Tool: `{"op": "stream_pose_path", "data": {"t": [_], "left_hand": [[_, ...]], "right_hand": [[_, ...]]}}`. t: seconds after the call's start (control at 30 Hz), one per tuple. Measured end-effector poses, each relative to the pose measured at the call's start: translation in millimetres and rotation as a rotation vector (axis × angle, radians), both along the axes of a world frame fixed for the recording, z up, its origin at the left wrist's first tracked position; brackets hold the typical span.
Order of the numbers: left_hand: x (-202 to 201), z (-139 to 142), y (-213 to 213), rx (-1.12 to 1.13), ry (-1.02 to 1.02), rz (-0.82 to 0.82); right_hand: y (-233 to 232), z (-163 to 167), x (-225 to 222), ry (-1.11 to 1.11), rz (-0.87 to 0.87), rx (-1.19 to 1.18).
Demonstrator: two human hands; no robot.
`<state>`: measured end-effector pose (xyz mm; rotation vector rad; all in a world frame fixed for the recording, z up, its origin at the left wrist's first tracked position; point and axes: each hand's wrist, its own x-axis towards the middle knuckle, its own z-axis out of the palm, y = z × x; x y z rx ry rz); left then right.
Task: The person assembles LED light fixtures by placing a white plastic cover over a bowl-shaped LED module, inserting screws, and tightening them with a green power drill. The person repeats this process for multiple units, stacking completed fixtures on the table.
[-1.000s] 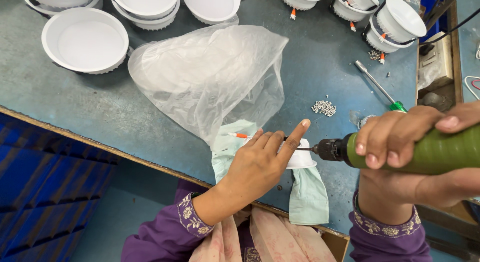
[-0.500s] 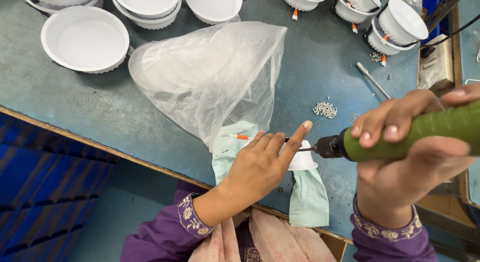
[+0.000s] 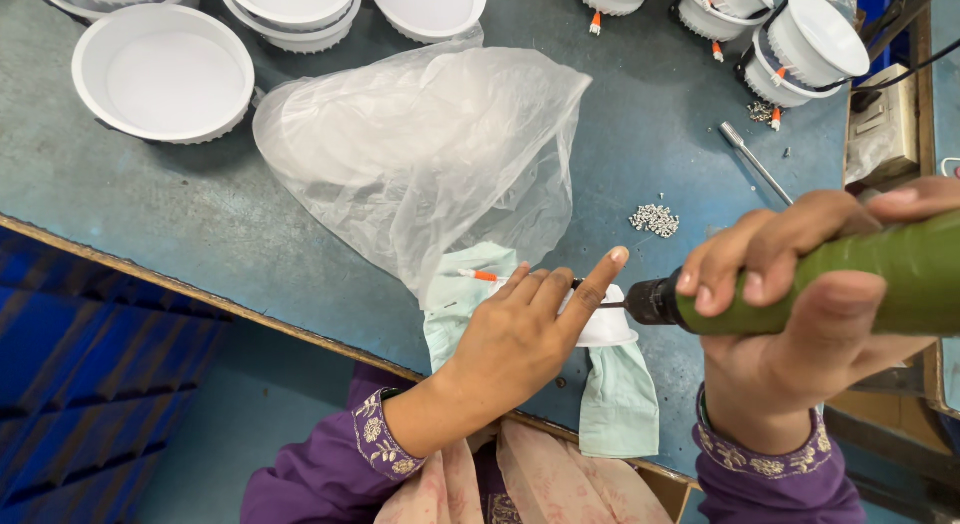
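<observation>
Sleeves of purple cloth with embroidered cuffs framed the nearest part of the view, and above them the left hand [image 3: 520, 339] lay flat over a small white plastic lamp housing [image 3: 605, 329] resting on a pale green folded cloth [image 3: 615, 404] at the near edge of the blue-grey worktop [image 3: 200, 234]; its fingers were spread and pressing down rather than curled, the forefinger stretched along the thin bit. The right hand [image 3: 800, 304] was wrapped tight round a green-handled electric screwdriver [image 3: 850, 279], held level with the bit meeting the housing from the side. Compared with a second before, the tool had tilted and risen slightly in the view while the left hand had hardly shifted, so the housing stayed pinned at the same spot and the driving looked to be under way. The cloth overhung the wooden front edge of the worktop, leaving little room on the near side. Just beyond, a crumpled clear plastic bag [image 3: 420, 154] crowded the left hand, touching the cloth. A small heap of silver screws [image 3: 654, 220] lay nearby to the right, with a slim metal rod [image 3: 755, 164] past it. Farther off stood round white lamp housings [image 3: 165, 74] in a row along the far side, well apart from the hands.
</observation>
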<state>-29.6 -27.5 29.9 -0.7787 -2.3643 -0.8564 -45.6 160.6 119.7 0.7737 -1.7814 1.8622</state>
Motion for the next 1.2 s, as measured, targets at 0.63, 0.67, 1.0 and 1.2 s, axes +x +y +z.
{"op": "stream_pose_path", "data": {"t": [0.63,0.67,1.0,1.2], "left_hand": [[-14,-2,-2,0.022,0.023,-0.023],[-14,-2,-2,0.023,0.036,-0.007],[-4,-6,-1,-0.002,0.143,0.016],[-6,-12,-16,0.13,-0.042,-0.029]], "right_hand": [[-8,11,-29,-0.009,0.13,-0.019],[-7,9,-34,-0.01,0.135,-0.062],[-9,25,-23,0.064,0.252,-0.164],[77,17,-5,0.031,0.182,-0.113]]}}
